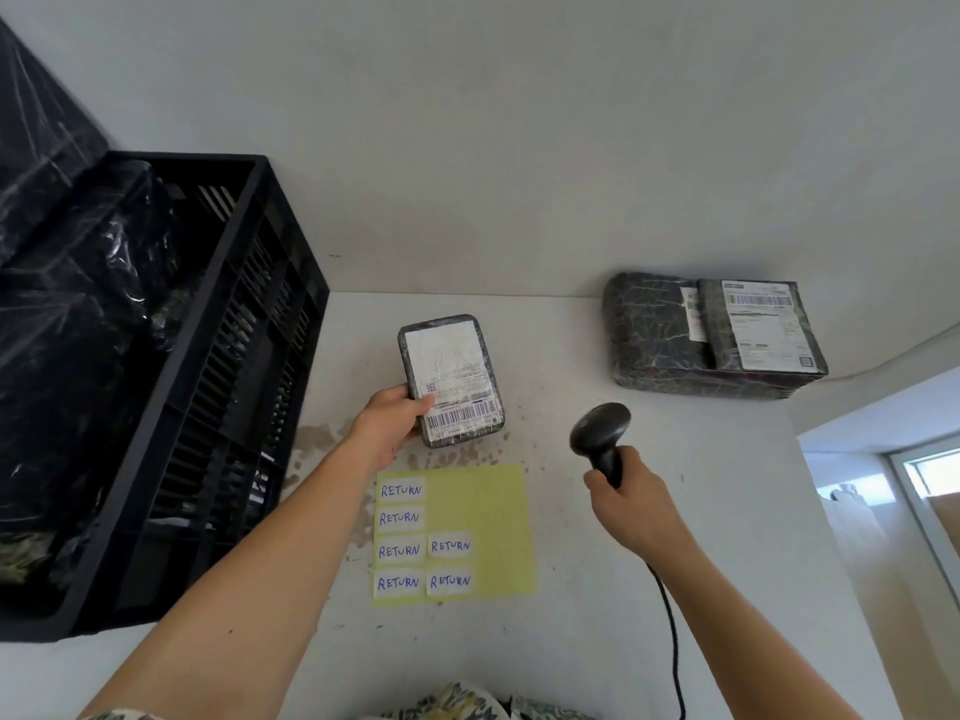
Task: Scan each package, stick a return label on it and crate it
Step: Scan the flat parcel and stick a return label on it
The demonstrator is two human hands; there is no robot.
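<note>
Black-wrapped package [451, 380] — gripped by left hand [390, 424] beyond the label sheet [454, 535]; right hand [626, 492] fingers clench the scanner [601, 433].

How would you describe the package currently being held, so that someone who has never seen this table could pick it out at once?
Start at the black crate on the table's left; just to its right, above the yellow sheet of RETURN labels, the left hand holds a small package. Unlike the larger wrapped packages by the wall, it is phone-sized, its white label's barcode facing up.

Soft daylight, wide-angle edge distortion, mild blur
</note>
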